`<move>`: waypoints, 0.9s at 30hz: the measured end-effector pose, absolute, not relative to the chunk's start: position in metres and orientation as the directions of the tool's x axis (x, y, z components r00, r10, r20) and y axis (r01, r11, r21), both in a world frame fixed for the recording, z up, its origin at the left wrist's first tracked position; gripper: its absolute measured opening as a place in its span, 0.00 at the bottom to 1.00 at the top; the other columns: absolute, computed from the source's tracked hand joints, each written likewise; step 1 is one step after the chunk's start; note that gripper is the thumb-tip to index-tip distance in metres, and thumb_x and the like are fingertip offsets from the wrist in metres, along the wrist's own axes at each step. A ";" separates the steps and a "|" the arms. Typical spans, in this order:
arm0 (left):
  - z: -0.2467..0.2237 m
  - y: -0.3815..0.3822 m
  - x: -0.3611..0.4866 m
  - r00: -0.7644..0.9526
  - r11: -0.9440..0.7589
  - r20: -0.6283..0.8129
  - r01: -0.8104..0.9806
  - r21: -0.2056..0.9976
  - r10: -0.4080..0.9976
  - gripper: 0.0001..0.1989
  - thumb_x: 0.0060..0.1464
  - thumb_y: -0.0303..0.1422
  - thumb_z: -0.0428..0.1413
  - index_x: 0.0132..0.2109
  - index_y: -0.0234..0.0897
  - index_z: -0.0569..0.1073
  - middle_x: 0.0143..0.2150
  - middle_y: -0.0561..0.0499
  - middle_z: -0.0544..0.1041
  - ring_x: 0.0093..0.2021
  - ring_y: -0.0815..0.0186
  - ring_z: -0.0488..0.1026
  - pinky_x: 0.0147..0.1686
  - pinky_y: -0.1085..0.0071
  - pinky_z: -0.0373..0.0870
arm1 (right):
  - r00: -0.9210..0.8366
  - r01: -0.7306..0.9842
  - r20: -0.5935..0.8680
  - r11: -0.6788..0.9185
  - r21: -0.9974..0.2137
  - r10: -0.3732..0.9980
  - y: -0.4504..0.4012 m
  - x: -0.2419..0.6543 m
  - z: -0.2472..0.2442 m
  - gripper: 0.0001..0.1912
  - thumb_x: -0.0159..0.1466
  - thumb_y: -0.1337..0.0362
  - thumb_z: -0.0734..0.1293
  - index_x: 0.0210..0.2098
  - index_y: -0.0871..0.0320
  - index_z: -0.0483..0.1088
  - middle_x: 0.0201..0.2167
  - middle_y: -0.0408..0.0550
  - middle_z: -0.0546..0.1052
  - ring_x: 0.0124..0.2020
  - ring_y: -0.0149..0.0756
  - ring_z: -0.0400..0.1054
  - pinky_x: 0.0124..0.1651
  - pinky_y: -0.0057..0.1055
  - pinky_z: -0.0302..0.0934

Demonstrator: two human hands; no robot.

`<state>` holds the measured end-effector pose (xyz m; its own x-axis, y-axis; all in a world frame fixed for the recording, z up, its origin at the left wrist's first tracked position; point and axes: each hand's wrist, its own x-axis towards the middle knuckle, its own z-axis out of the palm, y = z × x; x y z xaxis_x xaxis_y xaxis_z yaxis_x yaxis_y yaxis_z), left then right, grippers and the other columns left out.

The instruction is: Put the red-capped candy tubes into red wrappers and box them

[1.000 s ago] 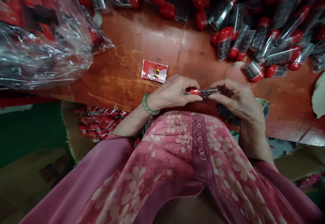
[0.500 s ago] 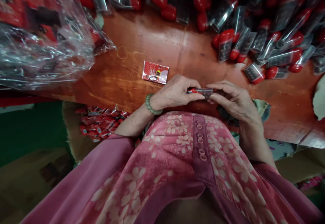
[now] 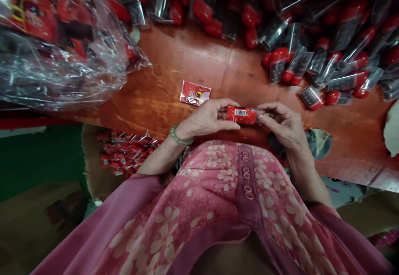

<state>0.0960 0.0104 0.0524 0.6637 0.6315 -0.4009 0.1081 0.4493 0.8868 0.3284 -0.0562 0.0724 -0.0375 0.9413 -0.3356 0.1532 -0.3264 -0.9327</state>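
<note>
Turned barcode-up since the earlier frame: red barcoded packet [image 3: 241,115] gripped between left hand [image 3: 208,117] and right hand [image 3: 282,123], near the surface's [image 3: 162,117] front edge (red card [image 3: 195,93] just beyond; clear-sleeved red packs [image 3: 277,65] along the far edge).

Packet [image 3: 241,115] rolled over since a second ago: it was edge-on between the hands, and now its flat red face with the barcode [image 3: 240,112] is up, clear end toward 3 o'clock. Left hand [image 3: 208,117] has opened flatter. Right hand [image 3: 283,125] has its fingers [image 3: 271,111] on the clear end. Whole view dropped toward 6 o'clock, so everything on the counter [image 3: 193,59] sits lower in frame.
</note>
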 end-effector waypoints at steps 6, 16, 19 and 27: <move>0.052 -0.001 0.099 0.617 0.546 -0.459 0.057 0.836 0.639 0.19 0.49 0.36 0.68 0.44 0.31 0.75 0.31 0.51 0.80 0.30 0.70 0.79 0.36 0.73 0.78 | 0.031 0.084 -0.318 -0.319 -0.944 0.948 -0.058 0.323 0.064 0.12 0.58 0.57 0.77 0.42 0.51 0.80 0.42 0.45 0.81 0.40 0.35 0.76 0.39 0.32 0.75; 0.048 -0.002 0.103 0.639 0.573 -0.451 0.019 0.819 0.623 0.12 0.50 0.26 0.65 0.41 0.31 0.73 0.29 0.53 0.79 0.28 0.73 0.78 0.33 0.76 0.75 | -0.046 -0.172 -0.465 -0.466 -0.868 0.884 -0.059 0.318 0.052 0.17 0.52 0.57 0.80 0.38 0.54 0.77 0.29 0.39 0.80 0.26 0.27 0.72 0.30 0.25 0.73; 0.047 -0.002 0.103 0.647 0.575 -0.442 0.005 0.818 0.622 0.11 0.50 0.26 0.65 0.40 0.31 0.72 0.28 0.54 0.78 0.28 0.74 0.77 0.33 0.77 0.75 | -0.035 -0.131 -0.466 -0.467 -0.875 0.884 -0.057 0.319 0.051 0.19 0.52 0.55 0.80 0.40 0.54 0.76 0.31 0.40 0.80 0.28 0.29 0.73 0.31 0.26 0.73; 0.046 -0.005 0.086 0.606 0.515 -0.428 0.035 0.856 0.670 0.22 0.49 0.37 0.67 0.49 0.32 0.74 0.36 0.52 0.80 0.30 0.72 0.78 0.36 0.74 0.79 | -0.034 -0.048 -0.419 -0.420 -0.906 0.908 -0.051 0.300 0.055 0.15 0.52 0.56 0.79 0.35 0.54 0.77 0.28 0.40 0.80 0.27 0.30 0.73 0.34 0.29 0.72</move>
<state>0.0859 -0.0050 0.0465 0.6061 0.6704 -0.4281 0.0350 0.5152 0.8564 0.2998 -0.0506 0.0547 -0.0339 0.9075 -0.4186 -0.0480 -0.4199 -0.9063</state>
